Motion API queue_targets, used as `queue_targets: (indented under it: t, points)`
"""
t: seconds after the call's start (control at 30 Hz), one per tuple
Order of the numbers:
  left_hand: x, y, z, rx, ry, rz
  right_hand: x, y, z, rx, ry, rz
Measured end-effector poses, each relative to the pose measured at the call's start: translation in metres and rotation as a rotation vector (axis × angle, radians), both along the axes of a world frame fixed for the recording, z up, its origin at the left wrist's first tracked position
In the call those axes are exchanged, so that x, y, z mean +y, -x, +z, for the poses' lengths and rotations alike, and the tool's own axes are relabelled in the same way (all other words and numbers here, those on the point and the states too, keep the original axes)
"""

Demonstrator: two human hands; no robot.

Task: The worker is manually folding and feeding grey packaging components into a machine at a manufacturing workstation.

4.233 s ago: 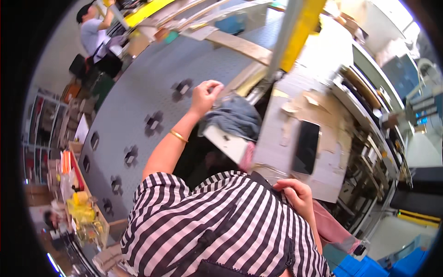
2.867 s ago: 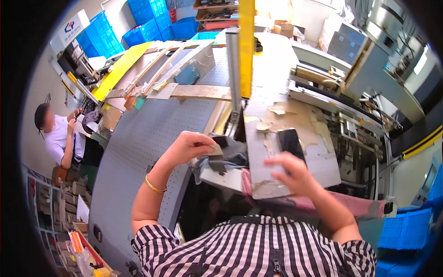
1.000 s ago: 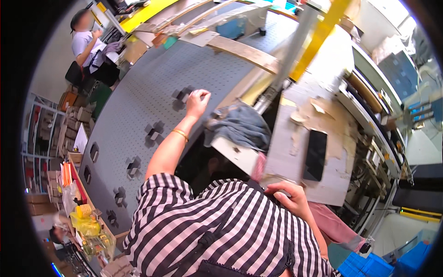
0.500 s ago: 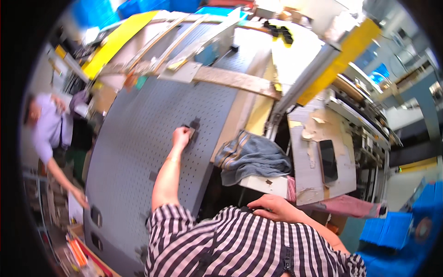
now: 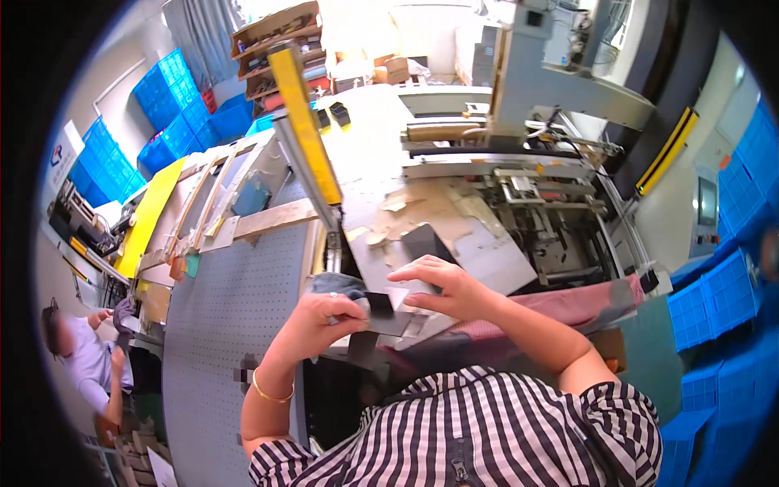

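Note:
In front of my chest, my left hand (image 5: 329, 325) pinches a small dark piece with flat black faces (image 5: 380, 307) and a pale edge; it looks like folded card, though its exact kind is unclear. My right hand (image 5: 446, 290) is just to its right, thumb and fingers apart, fingertips close to the pale edge; I cannot tell if they touch it. Behind my left hand a grey cloth (image 5: 337, 282) is partly hidden. Beyond my right hand a black flat rectangle (image 5: 430, 242) lies on a worn board (image 5: 495, 260).
A grey perforated bed (image 5: 227, 316) runs along my left, crossed by a wooden bar (image 5: 276, 219). A yellow-and-grey post (image 5: 304, 122) rises ahead. Machine rails (image 5: 544, 191) stand at the right, with blue crates (image 5: 714, 296) beyond. Another person (image 5: 89, 357) is at far left.
My view has swung right. My left hand has come back from the perforated bed to my chest with the dark piece. My right hand has risen from my waist beside it.

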State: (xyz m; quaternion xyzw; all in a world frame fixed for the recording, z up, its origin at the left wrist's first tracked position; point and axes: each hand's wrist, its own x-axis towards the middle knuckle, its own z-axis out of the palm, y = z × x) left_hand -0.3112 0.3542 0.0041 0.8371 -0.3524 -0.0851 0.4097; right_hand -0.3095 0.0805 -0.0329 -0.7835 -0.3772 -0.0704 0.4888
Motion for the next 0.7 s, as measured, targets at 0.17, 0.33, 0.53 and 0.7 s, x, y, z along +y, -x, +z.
queue_targets:
  t: [0.17, 0.33, 0.53, 0.7]
  points:
    - [-0.109, 0.016, 0.014, -0.039, -0.037, -0.133, -0.087, 0.033, -0.023, 0.123, 0.090, 0.119]
    - [-0.177, 0.000, 0.014, -0.087, 0.059, -0.314, -0.152, 0.053, -0.027, 0.350, -0.044, 0.021]
    - [-0.225, -0.044, -0.003, -0.126, -0.052, -0.348, -0.189, 0.037, -0.028, 0.167, -0.148, -0.261]
    - [-0.253, -0.079, -0.046, -0.191, 0.041, -0.210, -0.218, -0.005, -0.035, 0.000, -0.021, -0.344]
